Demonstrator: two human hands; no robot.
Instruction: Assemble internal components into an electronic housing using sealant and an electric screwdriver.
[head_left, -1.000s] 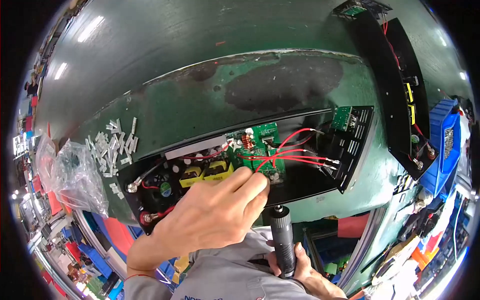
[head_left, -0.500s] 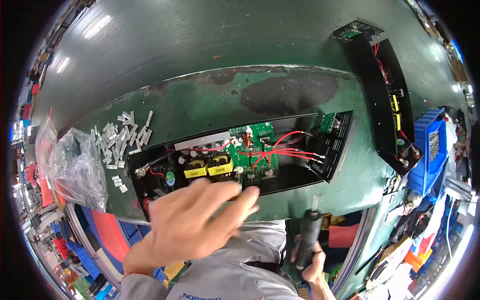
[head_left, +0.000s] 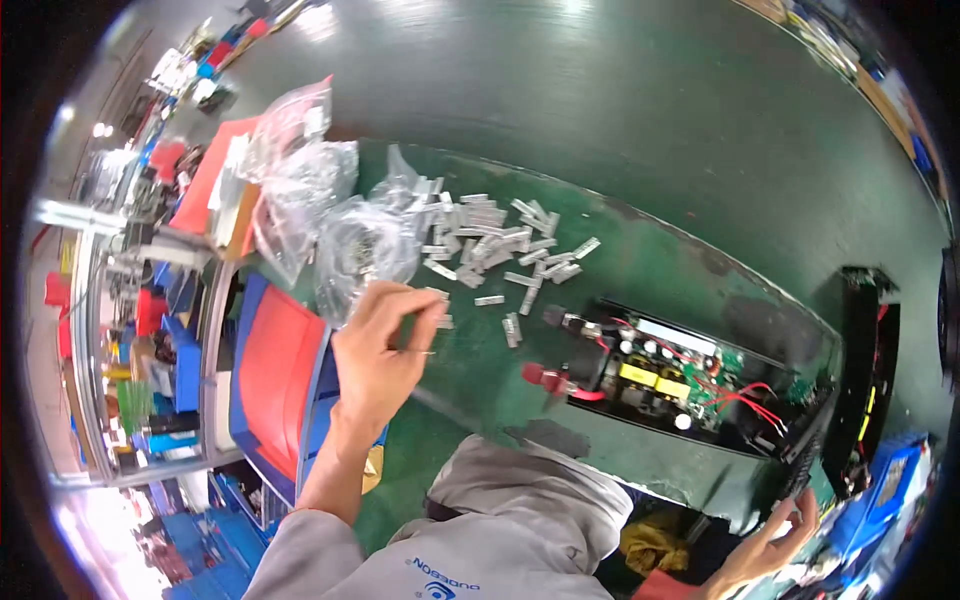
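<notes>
On green bench (head_left: 640, 130), pale strips (head_left: 492, 243); leftward, shelving (head_left: 85, 217).

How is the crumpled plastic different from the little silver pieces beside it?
The crumpled plastic is big and baggy; the silver pieces are small and straight. The plastic looks soft and see-through; the pieces look stiff. Both lie on the green table near the left hand.
</notes>
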